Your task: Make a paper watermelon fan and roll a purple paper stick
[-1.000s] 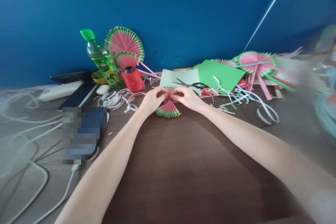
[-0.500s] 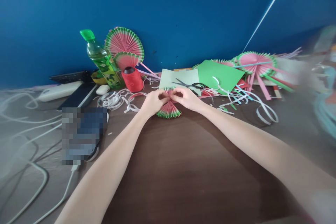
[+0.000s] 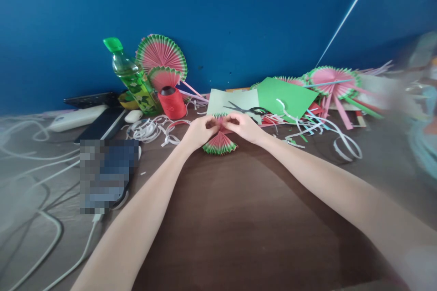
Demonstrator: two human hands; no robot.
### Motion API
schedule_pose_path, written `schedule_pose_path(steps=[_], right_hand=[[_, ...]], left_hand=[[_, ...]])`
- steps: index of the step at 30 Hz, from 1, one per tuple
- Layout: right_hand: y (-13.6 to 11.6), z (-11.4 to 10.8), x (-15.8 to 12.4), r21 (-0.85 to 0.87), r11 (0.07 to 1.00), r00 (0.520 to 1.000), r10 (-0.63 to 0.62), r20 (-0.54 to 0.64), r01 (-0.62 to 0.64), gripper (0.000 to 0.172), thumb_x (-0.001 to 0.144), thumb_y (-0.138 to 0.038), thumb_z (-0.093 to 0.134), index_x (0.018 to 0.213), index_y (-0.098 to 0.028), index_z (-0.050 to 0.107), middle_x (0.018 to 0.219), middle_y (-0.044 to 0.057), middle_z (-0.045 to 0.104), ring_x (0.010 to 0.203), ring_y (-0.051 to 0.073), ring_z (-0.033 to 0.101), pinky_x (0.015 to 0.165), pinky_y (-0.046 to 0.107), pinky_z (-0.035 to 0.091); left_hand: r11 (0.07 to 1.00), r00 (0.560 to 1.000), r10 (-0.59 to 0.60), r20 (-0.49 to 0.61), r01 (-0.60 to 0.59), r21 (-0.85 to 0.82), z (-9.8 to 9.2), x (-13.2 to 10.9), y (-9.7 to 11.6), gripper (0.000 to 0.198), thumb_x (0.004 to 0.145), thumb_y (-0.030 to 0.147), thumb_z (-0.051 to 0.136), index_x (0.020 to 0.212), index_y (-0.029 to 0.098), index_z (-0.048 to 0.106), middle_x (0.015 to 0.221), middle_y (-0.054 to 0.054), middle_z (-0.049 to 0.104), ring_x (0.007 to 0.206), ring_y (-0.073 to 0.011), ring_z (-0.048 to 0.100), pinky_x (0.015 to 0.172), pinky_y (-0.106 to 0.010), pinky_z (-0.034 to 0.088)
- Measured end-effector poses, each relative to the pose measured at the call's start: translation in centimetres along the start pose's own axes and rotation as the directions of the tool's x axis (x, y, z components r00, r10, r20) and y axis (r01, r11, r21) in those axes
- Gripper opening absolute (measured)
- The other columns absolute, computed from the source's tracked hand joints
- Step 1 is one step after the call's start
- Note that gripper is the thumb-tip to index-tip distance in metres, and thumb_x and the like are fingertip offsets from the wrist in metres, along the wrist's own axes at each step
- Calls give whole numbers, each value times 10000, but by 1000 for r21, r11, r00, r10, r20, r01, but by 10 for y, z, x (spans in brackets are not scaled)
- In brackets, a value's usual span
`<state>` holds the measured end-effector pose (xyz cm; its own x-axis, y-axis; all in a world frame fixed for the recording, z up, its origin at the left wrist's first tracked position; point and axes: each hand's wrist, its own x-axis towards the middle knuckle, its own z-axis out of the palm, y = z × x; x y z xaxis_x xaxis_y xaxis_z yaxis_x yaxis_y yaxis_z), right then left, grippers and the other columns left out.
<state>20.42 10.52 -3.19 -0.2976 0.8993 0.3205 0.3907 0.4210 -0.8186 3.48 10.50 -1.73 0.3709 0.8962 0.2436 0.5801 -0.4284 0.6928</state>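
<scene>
Between my two hands is a pleated paper fan (image 3: pixel 220 142), pink with a green edge, pinched in at its middle and spread at both ends. My left hand (image 3: pixel 204 130) grips it from the left with thumb and fingers together. From the right, my right hand (image 3: pixel 241 127) pinches the same narrow middle. Exactly what the fingertips press on is partly hidden. Just behind the hands, black-handled scissors (image 3: pixel 243 109) lie partly open on a pale green sheet (image 3: pixel 218 98).
A green-capped bottle (image 3: pixel 131 77), a red spool (image 3: pixel 172 103) and a finished pleated fan (image 3: pixel 162 52) stand at back left. White strips (image 3: pixel 148 129) lie before them. Green paper (image 3: pixel 287 97) and another fan (image 3: pixel 331 79) are at back right. A cable (image 3: pixel 87 243) runs along the left.
The near end of the pleated paper fan has spread slightly wider. Both hands keep nearly the same place and pinch.
</scene>
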Motion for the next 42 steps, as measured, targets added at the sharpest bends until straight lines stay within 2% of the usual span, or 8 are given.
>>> schedule_pose_path(steps=[5,11,18,25,35,42], right_hand=[[0,1,-1,142,989,998,47,34,-51,92,715,-189,557,772,-139,609,787,32,623,714,145,564,696,308,445],[4,2,-1,44,999,1000,-2,22,1,174,691,-285,641,786,-141,623,741,22,604,655,129,526,630,290,427],[2,2,-1,63,998,1000,3,29,-4,117,724,-262,590,721,-145,592,739,25,611,665,136,544,661,300,425],[4,3,0,72,997,1000,4,23,-6,110,731,-257,586,738,-147,590,754,29,608,693,141,549,678,304,433],[-1,2,-2,106,994,999,23,23,-25,99,738,-248,580,728,-150,574,750,32,614,693,147,569,681,312,447],[-3,-3,-4,6,1000,999,-14,34,14,128,732,-271,592,701,-146,587,697,11,579,638,122,513,625,286,409]], left_hand=[[1000,1000,-11,17,12,-10,-2,-1,2,95,731,233,546,693,151,578,715,-12,631,684,-136,557,674,-265,428],[1000,1000,-9,15,9,2,-2,-1,2,78,726,212,542,695,150,579,725,-16,634,693,-141,565,683,-270,437],[999,999,-27,21,27,-20,-1,0,0,72,688,178,556,735,146,601,763,-22,654,710,-143,586,710,-281,458],[997,999,24,33,-22,-74,2,0,-5,74,687,194,595,741,147,614,752,-24,663,712,-146,603,711,-285,469],[1000,1000,9,-11,-9,-6,2,0,-4,60,712,195,570,712,148,607,726,-14,652,685,-134,581,692,-272,450],[1000,1000,13,8,-13,-14,0,-1,-3,66,722,204,557,721,148,592,739,-23,644,700,-144,583,694,-277,450]])
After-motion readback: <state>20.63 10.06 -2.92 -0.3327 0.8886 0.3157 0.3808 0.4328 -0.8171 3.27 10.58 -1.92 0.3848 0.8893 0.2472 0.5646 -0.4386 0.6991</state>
